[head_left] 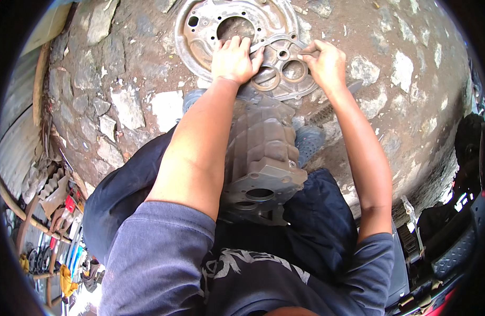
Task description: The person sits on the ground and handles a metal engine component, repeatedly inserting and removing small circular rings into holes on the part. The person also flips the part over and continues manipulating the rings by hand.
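A round metal housing with bolt holes lies at the top, with an irregular metal plate with two large ringed openings on its lower right. My left hand lies over where they meet, fingers apart and resting on the metal. My right hand is pinched at the plate's right edge beside a small hole; what its fingertips hold is too small to make out. A ribbed metal casing with round openings in its end stands between my legs, just below the plate.
Rough stony ground surrounds the parts. At the left are corrugated sheets, wooden poles and assorted clutter with a yellow cloth. Dark machinery or gear crowds the lower right. A dark flat strip lies past my right wrist.
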{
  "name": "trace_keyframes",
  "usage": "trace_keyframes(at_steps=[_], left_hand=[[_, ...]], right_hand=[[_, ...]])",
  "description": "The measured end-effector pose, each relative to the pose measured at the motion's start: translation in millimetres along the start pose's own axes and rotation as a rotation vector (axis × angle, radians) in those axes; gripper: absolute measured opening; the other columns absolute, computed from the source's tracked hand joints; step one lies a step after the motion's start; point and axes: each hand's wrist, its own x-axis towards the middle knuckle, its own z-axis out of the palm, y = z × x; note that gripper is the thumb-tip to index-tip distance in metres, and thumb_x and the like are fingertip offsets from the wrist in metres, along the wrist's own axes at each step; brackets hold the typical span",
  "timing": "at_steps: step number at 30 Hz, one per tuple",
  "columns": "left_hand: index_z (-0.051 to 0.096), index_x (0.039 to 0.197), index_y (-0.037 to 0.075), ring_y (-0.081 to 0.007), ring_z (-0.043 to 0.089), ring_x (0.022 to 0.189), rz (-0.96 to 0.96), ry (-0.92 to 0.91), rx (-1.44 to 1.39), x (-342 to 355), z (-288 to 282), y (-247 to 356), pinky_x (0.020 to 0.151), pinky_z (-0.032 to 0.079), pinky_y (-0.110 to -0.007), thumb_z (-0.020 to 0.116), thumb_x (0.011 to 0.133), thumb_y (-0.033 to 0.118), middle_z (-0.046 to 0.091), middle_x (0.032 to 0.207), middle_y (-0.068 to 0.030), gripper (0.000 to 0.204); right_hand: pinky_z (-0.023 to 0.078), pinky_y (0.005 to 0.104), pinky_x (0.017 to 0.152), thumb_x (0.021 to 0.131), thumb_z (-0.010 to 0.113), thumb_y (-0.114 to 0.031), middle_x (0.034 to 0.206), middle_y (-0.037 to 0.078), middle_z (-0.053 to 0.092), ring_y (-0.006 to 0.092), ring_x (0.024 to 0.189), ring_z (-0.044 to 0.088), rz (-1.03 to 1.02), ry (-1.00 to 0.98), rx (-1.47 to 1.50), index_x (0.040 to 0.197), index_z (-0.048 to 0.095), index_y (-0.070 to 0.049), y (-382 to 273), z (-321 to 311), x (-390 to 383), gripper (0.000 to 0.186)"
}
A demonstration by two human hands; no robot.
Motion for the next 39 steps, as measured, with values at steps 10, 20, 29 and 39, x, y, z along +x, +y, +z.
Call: trace_keyframes(at_steps=[10, 20, 29, 39], left_hand=[[0.071, 0.113, 0.012, -0.0302, 0.071, 0.106, -0.001, 0.014, -0.004, 2.5, -6.5, -0.7, 0.11, 0.042, -0.048, 0.055, 0.101, 0.058, 0.07, 0.108, -0.0134, 0.051], [0.07, 0.108, 0.011, -0.031, 0.071, 0.104, -0.001, 0.043, 0.004, 0.1, -4.3, -0.8, 0.107, 0.043, -0.047, 0.055, 0.101, 0.057, 0.07, 0.105, -0.0133, 0.05], [0.068, 0.102, 0.01, -0.0327, 0.072, 0.097, 0.029, 0.096, -0.001, -1.3, -1.6, -2.4, 0.104, 0.044, -0.048, 0.06, 0.1, 0.054, 0.069, 0.099, -0.0137, 0.044], [0.07, 0.103, 0.01, -0.031, 0.07, 0.1, 0.015, 0.106, -0.015, -1.6, 0.8, -2.6, 0.104, 0.044, -0.047, 0.059, 0.099, 0.057, 0.069, 0.101, -0.0131, 0.048]], right_hand=[[0.058, 0.04, 0.084, 0.085, 0.085, -0.022, 0.089, 0.01, 0.079, 0.0249, 0.084, 0.076, -0.161, 0.14, -0.091, 0.102, 0.079, -0.009, 8.8, 6.7, -2.4, 0.023], [0.059, 0.0303, 0.057, 0.092, 0.082, -0.02, 0.079, 0.011, 0.08, 0.0154, 0.067, 0.077, 0.135, 0.209, 0.322, 0.095, 0.072, 0.001, -1.8, 30.8, -20.0, 0.023], [0.058, 0.0329, 0.056, 0.094, 0.082, -0.021, 0.072, 0.013, 0.077, 0.0193, 0.056, 0.074, 0.197, 0.242, 0.336, 0.092, 0.065, 0.001, -14.2, 44.8, -33.1, 0.027], [0.059, 0.0314, 0.053, 0.095, 0.08, -0.016, 0.08, 0.014, 0.079, 0.0171, 0.062, 0.076, 0.168, 0.134, 0.392, 0.091, 0.067, 0.001, 16.5, 62.2, -53.6, 0.022]])
